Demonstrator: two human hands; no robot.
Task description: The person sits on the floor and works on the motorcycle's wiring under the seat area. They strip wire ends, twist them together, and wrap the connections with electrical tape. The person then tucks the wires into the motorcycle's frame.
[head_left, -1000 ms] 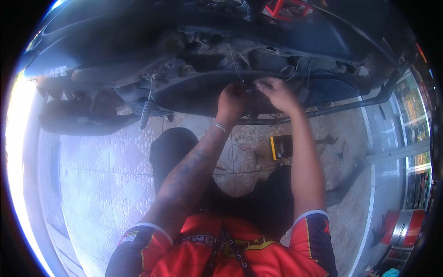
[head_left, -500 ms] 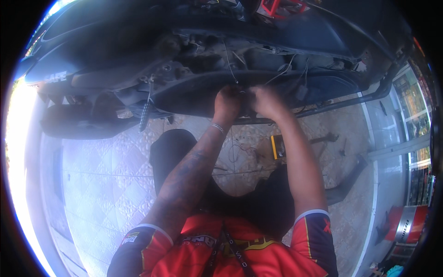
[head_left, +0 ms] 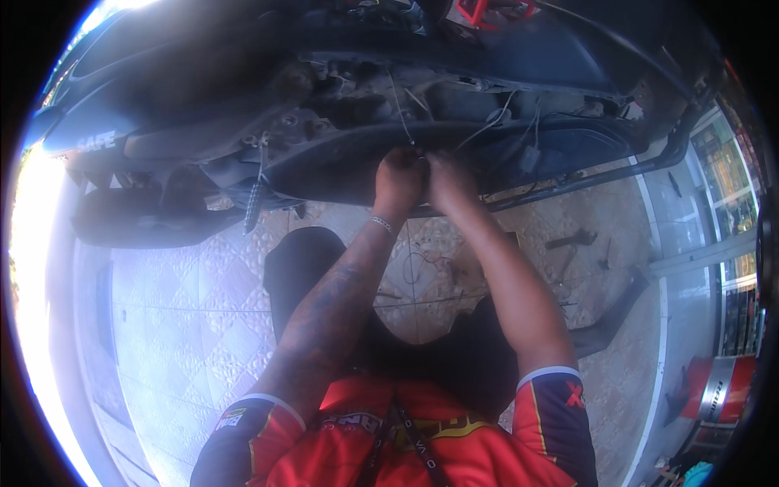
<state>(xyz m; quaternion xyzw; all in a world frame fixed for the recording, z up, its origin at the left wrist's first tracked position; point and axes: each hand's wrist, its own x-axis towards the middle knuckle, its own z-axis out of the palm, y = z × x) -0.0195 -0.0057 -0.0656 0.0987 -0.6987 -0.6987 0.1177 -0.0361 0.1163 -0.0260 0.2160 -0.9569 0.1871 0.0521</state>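
Note:
My left hand point(head_left: 399, 180) and my right hand point(head_left: 449, 182) meet in front of the long dark side panel point(head_left: 333, 166) of a dark motor scooter point(head_left: 203, 73). Both are closed, fingertips close together, at the lower end of a thin light wire point(head_left: 398, 101) hanging from the opened side of the body. What the fingers hold is too small and blurred to name. Just right of my right hand a pale wire point(head_left: 491, 124) slants down, and farther right another hangs with a small grey connector point(head_left: 530, 157).
A spring-like metal piece point(head_left: 254, 203) hangs at the panel's left. On the tiled floor point(head_left: 195, 325) lie a dark hammer-like tool point(head_left: 570, 240), a thin looped wire point(head_left: 422, 264) and small tools. A dark tube point(head_left: 600, 185) runs along the scooter's lower edge. A red container point(head_left: 718, 390) stands at the right.
My right hand has moved left and in against my left hand; its forearm now covers most of the yellow-edged box on the floor. My left hand has hardly moved.

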